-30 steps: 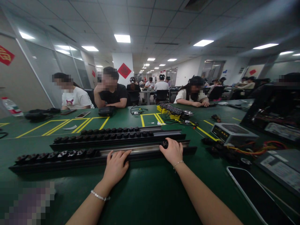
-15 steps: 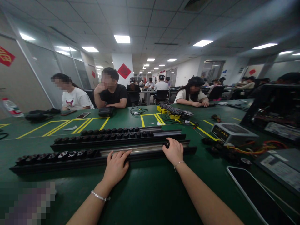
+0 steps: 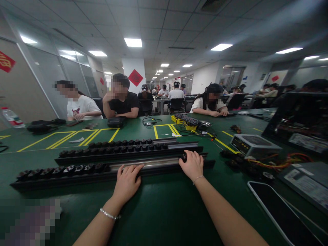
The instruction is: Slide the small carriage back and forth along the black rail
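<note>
My left hand (image 3: 128,182) lies across the near edge of the closest black channel rail (image 3: 156,172), fingers stretched out flat. A small black round part (image 3: 184,156) is pinched between the thumb and fingers of my right hand (image 3: 192,165), over the same rail towards its right end. The part's underside is hidden, so I cannot tell if it touches the rail. In the rail's left half sits a row of similar black round parts (image 3: 69,171), several of them with shiny tops. Behind it lie further black rails (image 3: 184,149), also filled with black parts except at their right ends.
On the right are a metal power supply box (image 3: 256,145) with coloured wires, an open computer case (image 3: 294,119) and a large phone (image 3: 279,208). A digit display board (image 3: 188,119) with cables lies farther back. People sit across the green table (image 3: 159,218).
My right hand has shifted slightly to the right with the black round part in it. My left hand has stayed in place. A person at the back left has moved a hand.
</note>
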### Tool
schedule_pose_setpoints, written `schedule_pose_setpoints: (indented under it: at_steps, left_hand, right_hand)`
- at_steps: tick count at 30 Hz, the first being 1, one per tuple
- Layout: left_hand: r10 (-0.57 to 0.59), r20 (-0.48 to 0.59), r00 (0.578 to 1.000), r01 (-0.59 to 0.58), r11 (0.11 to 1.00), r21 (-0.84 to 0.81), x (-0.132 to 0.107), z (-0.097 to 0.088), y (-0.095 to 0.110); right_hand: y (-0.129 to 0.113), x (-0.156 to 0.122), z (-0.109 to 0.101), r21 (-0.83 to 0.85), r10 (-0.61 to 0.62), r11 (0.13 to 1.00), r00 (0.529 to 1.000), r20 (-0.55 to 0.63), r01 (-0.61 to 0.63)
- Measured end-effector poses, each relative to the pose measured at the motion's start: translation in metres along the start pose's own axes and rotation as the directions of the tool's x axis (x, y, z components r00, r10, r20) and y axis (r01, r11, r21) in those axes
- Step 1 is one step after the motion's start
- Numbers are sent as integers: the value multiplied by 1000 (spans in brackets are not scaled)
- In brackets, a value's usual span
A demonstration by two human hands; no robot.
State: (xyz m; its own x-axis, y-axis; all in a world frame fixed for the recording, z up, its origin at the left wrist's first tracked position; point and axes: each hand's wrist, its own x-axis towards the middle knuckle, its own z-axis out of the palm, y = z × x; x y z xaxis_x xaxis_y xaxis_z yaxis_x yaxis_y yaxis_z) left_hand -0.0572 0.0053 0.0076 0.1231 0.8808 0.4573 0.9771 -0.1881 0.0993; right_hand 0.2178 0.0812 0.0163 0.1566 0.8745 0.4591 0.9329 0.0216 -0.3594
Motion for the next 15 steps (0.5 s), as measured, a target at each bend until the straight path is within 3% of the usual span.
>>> schedule_pose_setpoints:
  at_steps: [15]
  left_hand:
    - [-3,2,1000,3,1000,0,0,1,0]
  right_hand:
    - [14,10,-9,109,32,993,998,55,-38]
